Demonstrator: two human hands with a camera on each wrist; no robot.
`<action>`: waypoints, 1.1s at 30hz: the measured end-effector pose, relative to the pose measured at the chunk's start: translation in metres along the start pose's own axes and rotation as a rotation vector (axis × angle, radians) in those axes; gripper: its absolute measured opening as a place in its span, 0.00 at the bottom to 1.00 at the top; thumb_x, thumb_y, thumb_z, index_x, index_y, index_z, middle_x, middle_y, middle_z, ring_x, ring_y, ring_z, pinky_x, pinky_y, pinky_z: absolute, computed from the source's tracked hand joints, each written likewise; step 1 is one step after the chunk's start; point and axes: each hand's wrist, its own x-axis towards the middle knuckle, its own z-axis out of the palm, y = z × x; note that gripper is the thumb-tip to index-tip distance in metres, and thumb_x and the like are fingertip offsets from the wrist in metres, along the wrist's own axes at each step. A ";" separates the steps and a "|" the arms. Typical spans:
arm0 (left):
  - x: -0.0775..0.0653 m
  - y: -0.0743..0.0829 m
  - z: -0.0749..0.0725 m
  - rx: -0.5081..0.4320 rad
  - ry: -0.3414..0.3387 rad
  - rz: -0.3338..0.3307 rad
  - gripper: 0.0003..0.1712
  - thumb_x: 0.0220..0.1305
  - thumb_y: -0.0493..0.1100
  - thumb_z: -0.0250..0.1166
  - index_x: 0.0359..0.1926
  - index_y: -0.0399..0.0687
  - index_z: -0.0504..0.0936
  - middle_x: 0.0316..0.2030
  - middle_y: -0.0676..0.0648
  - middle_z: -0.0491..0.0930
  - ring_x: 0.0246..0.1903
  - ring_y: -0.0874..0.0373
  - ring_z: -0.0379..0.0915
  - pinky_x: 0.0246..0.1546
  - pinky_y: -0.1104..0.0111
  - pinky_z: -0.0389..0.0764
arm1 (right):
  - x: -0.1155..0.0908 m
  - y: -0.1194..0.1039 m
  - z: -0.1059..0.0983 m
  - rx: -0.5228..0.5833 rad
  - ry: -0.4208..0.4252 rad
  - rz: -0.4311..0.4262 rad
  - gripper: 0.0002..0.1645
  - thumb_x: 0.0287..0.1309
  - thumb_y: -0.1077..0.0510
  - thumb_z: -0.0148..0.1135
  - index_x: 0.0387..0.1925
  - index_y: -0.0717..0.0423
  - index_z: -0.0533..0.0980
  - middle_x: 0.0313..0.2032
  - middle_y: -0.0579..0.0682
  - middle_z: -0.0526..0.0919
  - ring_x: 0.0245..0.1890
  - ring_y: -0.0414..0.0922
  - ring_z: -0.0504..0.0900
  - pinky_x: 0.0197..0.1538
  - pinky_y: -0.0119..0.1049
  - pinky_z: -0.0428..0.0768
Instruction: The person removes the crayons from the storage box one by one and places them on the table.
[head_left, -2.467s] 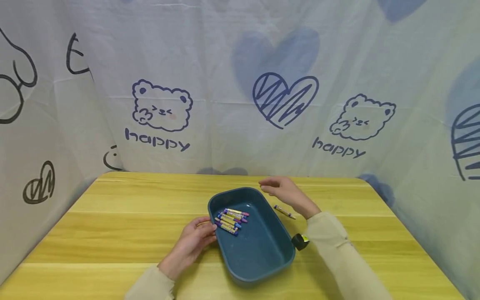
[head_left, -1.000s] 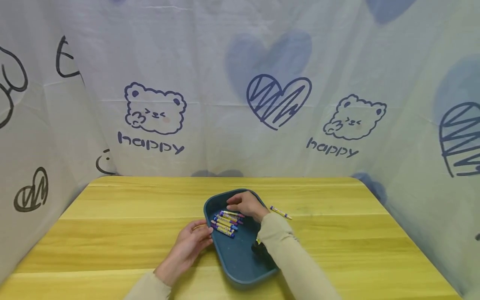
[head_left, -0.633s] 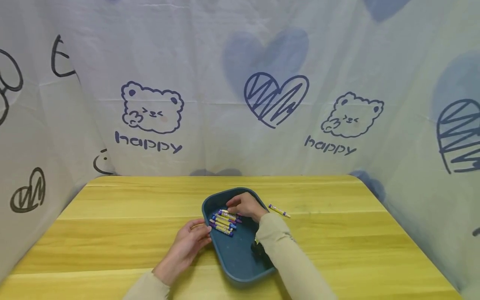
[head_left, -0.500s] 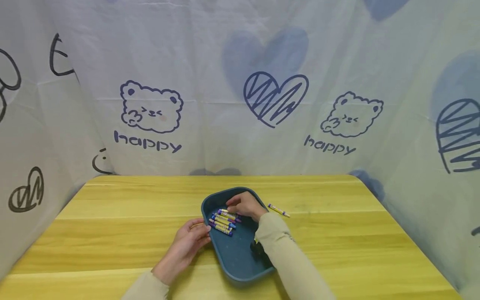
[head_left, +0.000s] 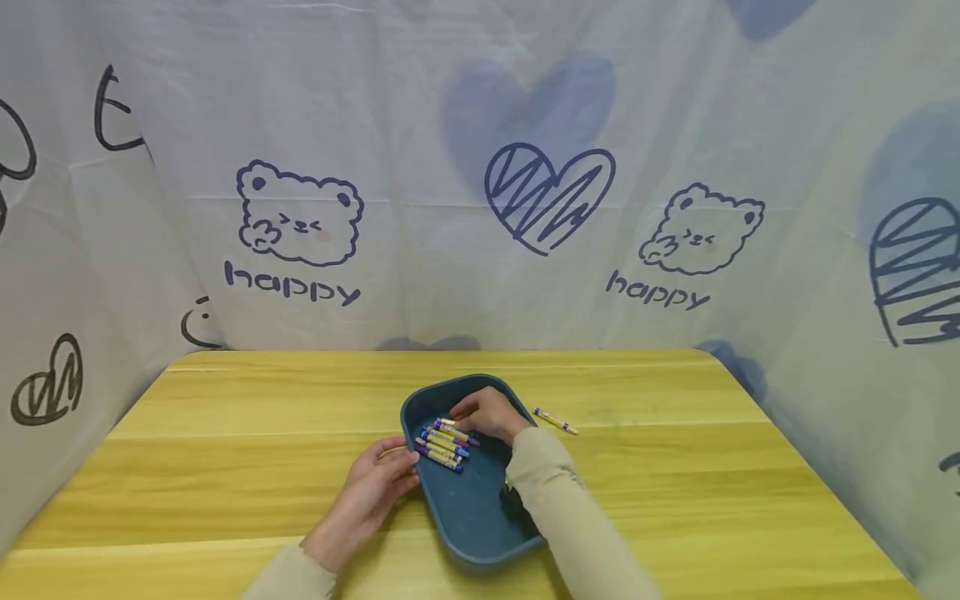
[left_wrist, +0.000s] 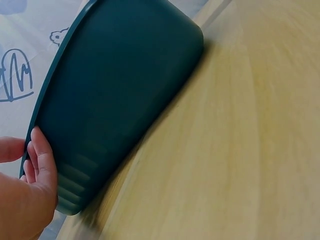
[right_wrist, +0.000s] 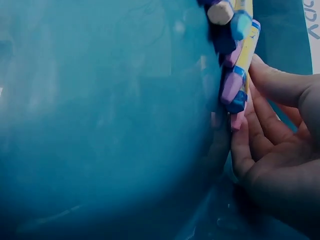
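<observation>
A dark teal plastic bin (head_left: 476,517) stands on the table in the head view. My left hand (head_left: 372,492) holds its left side, with the thumb and fingers (left_wrist: 44,159) on opposite sides of the rim in the left wrist view. Several crayons (head_left: 442,450) with yellow wrappers lie bunched in the bin's left part. Reaching over the right wall, my right hand (head_left: 489,412) is at the far end of this bunch. In the right wrist view its thumb and fingers pinch crayons (right_wrist: 242,70), one with a pale purple tip; the rest of the bunch is partly cut off.
One loose crayon (head_left: 556,421) lies on the yellow wood-grain table (head_left: 697,475), just right of the bin. A small black device (head_left: 512,500) is at the right wrist, partly behind the sleeve. A printed white curtain (head_left: 435,275) hangs behind the table.
My right hand has come from beyond the bin's right wall leftward into the bin, and its fingers have closed in on the upper crayons. My left hand keeps its hold on the rim.
</observation>
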 end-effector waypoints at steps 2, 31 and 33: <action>0.000 0.000 -0.001 0.001 -0.004 0.000 0.20 0.63 0.25 0.54 0.55 0.27 0.62 0.33 0.46 0.78 0.30 0.60 0.75 0.33 0.72 0.80 | 0.000 0.000 0.000 -0.023 -0.013 -0.019 0.12 0.54 0.67 0.68 0.42 0.64 0.83 0.38 0.53 0.85 0.38 0.45 0.82 0.44 0.38 0.81; 0.000 -0.001 -0.001 -0.006 -0.001 -0.004 0.21 0.63 0.26 0.54 0.56 0.29 0.61 0.32 0.47 0.76 0.29 0.61 0.73 0.32 0.73 0.80 | 0.000 -0.001 0.001 -0.050 0.009 -0.014 0.07 0.57 0.62 0.67 0.36 0.60 0.85 0.31 0.48 0.84 0.30 0.40 0.80 0.37 0.34 0.80; -0.001 -0.001 0.000 -0.009 -0.003 -0.003 0.21 0.63 0.25 0.54 0.56 0.29 0.61 0.32 0.47 0.76 0.28 0.61 0.73 0.32 0.73 0.80 | -0.001 -0.002 0.000 -0.049 0.016 -0.028 0.07 0.57 0.62 0.67 0.36 0.61 0.85 0.31 0.48 0.85 0.30 0.40 0.80 0.37 0.35 0.80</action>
